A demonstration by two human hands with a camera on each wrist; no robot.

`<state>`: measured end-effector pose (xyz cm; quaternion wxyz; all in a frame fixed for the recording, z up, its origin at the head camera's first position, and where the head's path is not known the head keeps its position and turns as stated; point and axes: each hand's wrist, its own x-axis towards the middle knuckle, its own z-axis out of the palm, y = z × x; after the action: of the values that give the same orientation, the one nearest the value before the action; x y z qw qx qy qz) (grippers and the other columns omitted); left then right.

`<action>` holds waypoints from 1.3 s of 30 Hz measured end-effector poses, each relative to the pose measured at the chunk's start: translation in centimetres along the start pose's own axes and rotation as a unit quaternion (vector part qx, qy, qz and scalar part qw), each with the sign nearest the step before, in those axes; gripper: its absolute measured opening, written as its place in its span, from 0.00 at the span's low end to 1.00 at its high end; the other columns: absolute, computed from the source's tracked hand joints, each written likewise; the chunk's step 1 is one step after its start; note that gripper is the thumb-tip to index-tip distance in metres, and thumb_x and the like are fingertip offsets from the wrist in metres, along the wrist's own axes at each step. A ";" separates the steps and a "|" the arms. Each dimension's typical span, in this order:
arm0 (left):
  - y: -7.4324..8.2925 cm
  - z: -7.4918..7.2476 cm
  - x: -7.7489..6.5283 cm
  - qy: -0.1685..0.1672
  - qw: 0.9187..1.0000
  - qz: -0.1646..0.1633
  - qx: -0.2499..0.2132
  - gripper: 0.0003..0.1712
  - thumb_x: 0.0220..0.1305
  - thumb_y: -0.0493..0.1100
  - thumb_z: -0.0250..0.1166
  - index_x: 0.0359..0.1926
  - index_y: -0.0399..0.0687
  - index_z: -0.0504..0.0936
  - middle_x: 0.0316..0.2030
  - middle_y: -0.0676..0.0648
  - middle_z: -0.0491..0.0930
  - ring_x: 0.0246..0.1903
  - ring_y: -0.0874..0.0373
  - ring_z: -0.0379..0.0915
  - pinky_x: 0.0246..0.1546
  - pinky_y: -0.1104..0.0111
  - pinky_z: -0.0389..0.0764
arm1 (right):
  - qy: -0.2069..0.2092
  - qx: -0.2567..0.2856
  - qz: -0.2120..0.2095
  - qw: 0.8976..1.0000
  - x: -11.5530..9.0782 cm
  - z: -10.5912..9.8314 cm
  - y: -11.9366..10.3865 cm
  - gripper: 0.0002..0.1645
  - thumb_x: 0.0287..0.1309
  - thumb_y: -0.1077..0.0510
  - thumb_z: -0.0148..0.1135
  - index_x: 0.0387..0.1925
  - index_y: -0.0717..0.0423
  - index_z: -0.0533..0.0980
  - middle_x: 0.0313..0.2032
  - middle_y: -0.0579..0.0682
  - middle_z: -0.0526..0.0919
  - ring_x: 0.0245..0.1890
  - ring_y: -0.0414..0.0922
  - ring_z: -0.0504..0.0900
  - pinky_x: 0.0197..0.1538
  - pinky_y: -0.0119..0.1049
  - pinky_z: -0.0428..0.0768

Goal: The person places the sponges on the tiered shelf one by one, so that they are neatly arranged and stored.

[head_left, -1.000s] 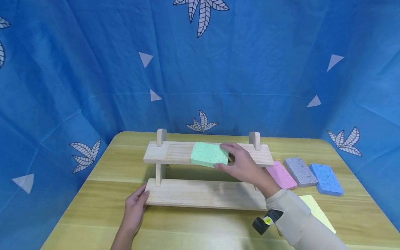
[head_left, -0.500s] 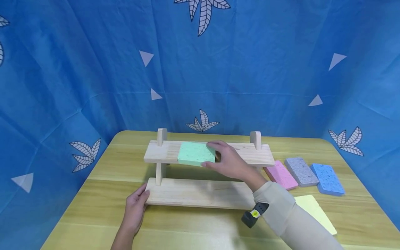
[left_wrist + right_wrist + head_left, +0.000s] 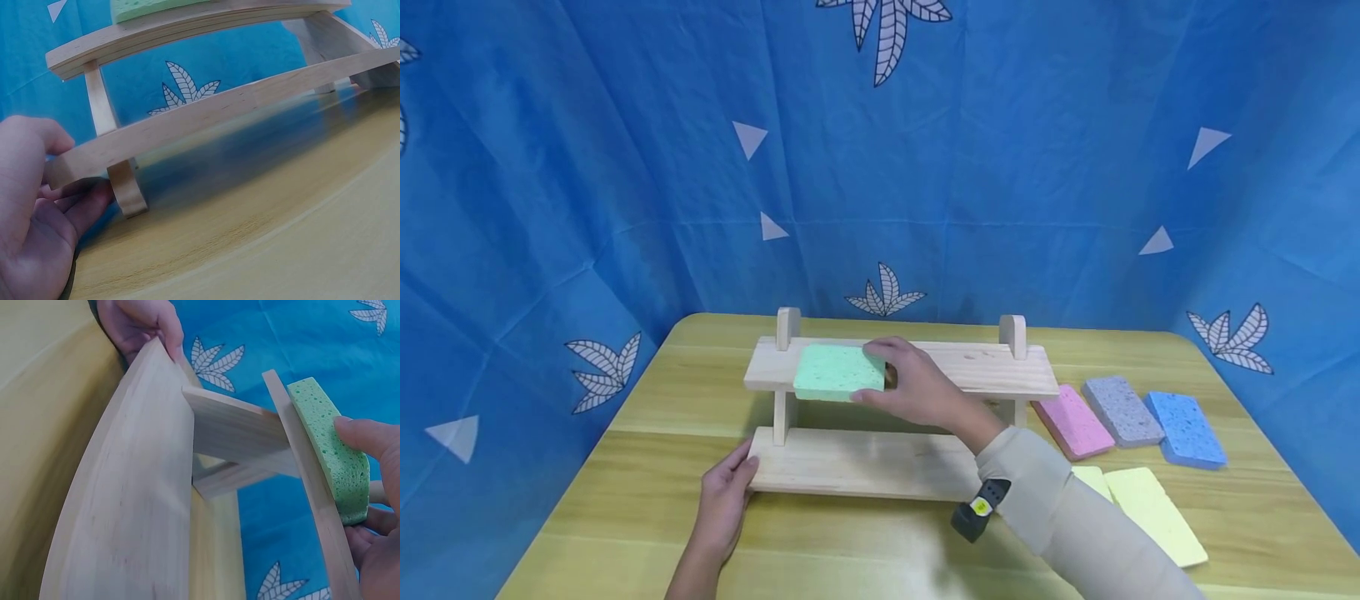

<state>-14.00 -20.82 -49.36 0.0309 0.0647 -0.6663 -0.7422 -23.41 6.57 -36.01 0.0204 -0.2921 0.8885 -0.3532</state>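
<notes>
A two-tier wooden shelf (image 3: 880, 467) stands on the table. My left hand (image 3: 724, 492) grips the left end of its lower board, thumb on top and fingers underneath, as the left wrist view shows. Over the left part of the upper board (image 3: 985, 367), a green sponge (image 3: 838, 371) lies flat. My right hand (image 3: 917, 387) holds this sponge by its right end, thumb at the front edge and fingers at the back. In the right wrist view the green sponge (image 3: 331, 450) is right against the upper board.
On the table (image 3: 625, 500), right of the shelf, lie a pink sponge (image 3: 1075, 423), a grey sponge (image 3: 1122, 412) and a blue sponge (image 3: 1185, 429). Nearer are two yellow ones, a yellow sponge (image 3: 1157, 517) and another partly behind the right sleeve (image 3: 1075, 517). A blue patterned cloth (image 3: 880, 167) hangs behind.
My right hand has moved left along the upper board with the green sponge, from its middle toward the left upright. The left hand has stayed on the lower board. More of the yellow sponges shows.
</notes>
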 end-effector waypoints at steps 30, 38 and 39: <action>0.2 -0.1 0.0 -0.010 1.000 -0.007 0.009 0.31 0.72 0.39 0.48 0.68 0.26 0.51 0.70 0.31 0.49 0.69 0.42 0.46 0.63 0.67 0.61 | -0.017 -0.010 -0.023 1.000 3.9 2.8 -2.9 0.42 0.51 0.42 0.68 0.64 0.55 0.67 0.64 0.54 0.68 0.61 0.48 0.68 0.63 0.42 0.72; 0.1 -0.1 0.0 -0.005 1.000 -0.008 0.011 0.30 0.72 0.39 0.48 0.68 0.26 0.53 0.70 0.31 0.50 0.69 0.43 0.48 0.63 0.67 0.61 | -0.016 -0.002 -0.025 1.000 4.4 3.0 -2.9 0.41 0.51 0.43 0.67 0.64 0.55 0.67 0.64 0.54 0.68 0.58 0.47 0.70 0.58 0.40 0.75; 0.1 -0.1 0.0 -0.005 1.000 -0.007 0.013 0.30 0.72 0.39 0.48 0.68 0.27 0.53 0.70 0.31 0.50 0.69 0.43 0.48 0.63 0.68 0.61 | -0.014 -0.003 -0.026 1.000 4.5 3.1 -2.9 0.41 0.51 0.43 0.67 0.64 0.55 0.67 0.63 0.54 0.68 0.59 0.47 0.70 0.59 0.40 0.75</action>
<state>-13.96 -20.94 -49.24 0.0216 0.0661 -0.6753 -0.7343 -24.90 0.60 -35.67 0.0229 -0.3205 0.8814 -0.3463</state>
